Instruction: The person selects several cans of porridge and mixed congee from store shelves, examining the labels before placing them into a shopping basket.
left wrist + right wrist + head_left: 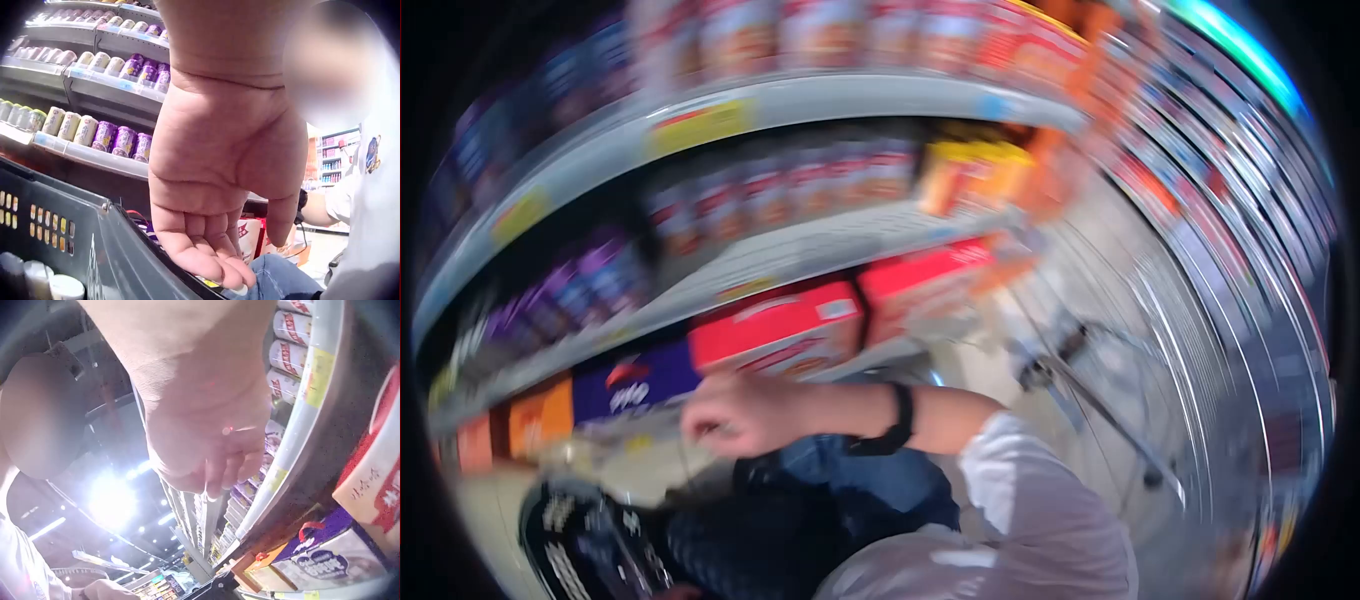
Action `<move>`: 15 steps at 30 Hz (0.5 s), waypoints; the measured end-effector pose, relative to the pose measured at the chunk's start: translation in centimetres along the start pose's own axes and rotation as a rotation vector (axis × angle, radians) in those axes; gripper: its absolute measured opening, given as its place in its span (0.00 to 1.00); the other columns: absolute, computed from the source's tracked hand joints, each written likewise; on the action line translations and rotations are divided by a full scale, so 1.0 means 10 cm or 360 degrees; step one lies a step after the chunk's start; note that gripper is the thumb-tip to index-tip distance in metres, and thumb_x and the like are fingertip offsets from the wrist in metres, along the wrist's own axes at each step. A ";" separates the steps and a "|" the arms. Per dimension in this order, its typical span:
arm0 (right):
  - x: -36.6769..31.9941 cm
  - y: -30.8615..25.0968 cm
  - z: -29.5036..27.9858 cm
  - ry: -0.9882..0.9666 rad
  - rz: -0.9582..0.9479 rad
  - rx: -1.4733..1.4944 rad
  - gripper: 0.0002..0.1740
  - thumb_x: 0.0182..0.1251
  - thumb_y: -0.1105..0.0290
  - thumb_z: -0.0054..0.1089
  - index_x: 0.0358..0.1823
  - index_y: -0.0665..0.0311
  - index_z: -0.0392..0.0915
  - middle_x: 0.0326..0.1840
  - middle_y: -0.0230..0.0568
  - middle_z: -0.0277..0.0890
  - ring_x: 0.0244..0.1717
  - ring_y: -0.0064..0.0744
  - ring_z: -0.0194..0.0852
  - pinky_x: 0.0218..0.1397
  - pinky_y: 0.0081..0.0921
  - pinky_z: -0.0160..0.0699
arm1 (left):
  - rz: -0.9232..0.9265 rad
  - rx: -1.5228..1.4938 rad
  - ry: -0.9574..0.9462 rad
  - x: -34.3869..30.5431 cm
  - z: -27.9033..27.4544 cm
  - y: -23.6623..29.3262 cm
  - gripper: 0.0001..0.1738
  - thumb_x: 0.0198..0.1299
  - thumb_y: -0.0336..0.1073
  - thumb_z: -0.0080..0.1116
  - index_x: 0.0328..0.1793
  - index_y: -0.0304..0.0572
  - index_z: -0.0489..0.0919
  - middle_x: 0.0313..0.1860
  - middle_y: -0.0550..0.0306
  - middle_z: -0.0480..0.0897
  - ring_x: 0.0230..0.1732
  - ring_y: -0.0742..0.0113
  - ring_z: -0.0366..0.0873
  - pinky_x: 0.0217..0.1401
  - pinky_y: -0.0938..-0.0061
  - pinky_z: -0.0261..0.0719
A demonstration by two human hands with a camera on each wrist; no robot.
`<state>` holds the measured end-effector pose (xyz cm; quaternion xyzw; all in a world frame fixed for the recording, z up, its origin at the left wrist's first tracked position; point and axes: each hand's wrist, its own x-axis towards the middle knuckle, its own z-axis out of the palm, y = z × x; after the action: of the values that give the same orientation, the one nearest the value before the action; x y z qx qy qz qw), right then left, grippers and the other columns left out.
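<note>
My right hand (pixel 745 415), with a dark band on its wrist, hangs in front of the lower shelf with fingers loosely curled and nothing in them. In the right wrist view the same hand (pixel 206 437) shows its bent fingers beside the rows of cans. My left hand (pixel 219 162) hangs palm to the camera, fingers loosely bent and holding nothing. Its fingertips overlap the edge of a dark plastic basket (pixel 81 225) in that view. White-topped cans (pixel 65 287) stand inside the basket. In the head view, blurred by motion, the basket (pixel 565 545) is at the lower left.
Shelves hold purple cans (pixel 125 140), cream cans (pixel 69 127) and white-and-red cans (pixel 765 190). Red cartons (pixel 780 325) and a purple carton (pixel 630 390) stand at the bottom. A metal-framed cart or stand (pixel 1100 400) is on the aisle floor to the right.
</note>
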<state>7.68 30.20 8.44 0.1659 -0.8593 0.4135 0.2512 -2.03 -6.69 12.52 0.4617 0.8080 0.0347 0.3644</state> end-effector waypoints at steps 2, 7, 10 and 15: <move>0.18 -0.02 -0.16 0.0120 -0.0185 -0.0220 0.07 0.60 0.75 0.65 0.40 0.61 0.80 0.37 0.38 0.80 0.41 0.42 0.80 0.45 0.38 0.78 | 0.0043 -0.0109 0.0025 -0.13 0.23 -0.08 0.25 0.65 0.43 0.67 0.63 0.41 0.76 0.29 0.48 0.86 0.32 0.47 0.86 0.32 0.58 0.81; 0.82 -0.35 -0.71 0.0342 -0.0516 -0.0747 0.12 0.54 0.81 0.64 0.41 0.61 0.80 0.39 0.40 0.80 0.42 0.45 0.79 0.49 0.38 0.79 | 0.0097 -0.0214 0.0123 -0.25 0.67 -0.13 0.19 0.63 0.50 0.68 0.50 0.44 0.84 0.30 0.57 0.89 0.34 0.55 0.88 0.38 0.66 0.85; 1.16 -0.61 -1.07 0.0591 -0.0614 -0.1071 0.12 0.56 0.80 0.62 0.42 0.62 0.80 0.40 0.41 0.81 0.43 0.44 0.79 0.49 0.35 0.78 | 0.0068 -0.0233 0.0204 -0.34 0.94 -0.09 0.19 0.63 0.50 0.67 0.49 0.44 0.84 0.31 0.58 0.89 0.36 0.55 0.88 0.40 0.66 0.85; 2.01 -0.83 -1.33 0.0762 -0.0573 -0.0998 0.13 0.63 0.73 0.64 0.49 0.63 0.80 0.42 0.40 0.84 0.44 0.37 0.84 0.51 0.30 0.81 | -0.0023 -0.0278 0.0438 -0.47 1.30 -0.07 0.18 0.62 0.49 0.68 0.48 0.45 0.84 0.30 0.59 0.88 0.37 0.54 0.87 0.41 0.65 0.84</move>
<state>-0.74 34.19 32.17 0.1280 -0.8182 0.1088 0.5498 6.99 -14.36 5.37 0.4133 0.8475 0.1651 0.2892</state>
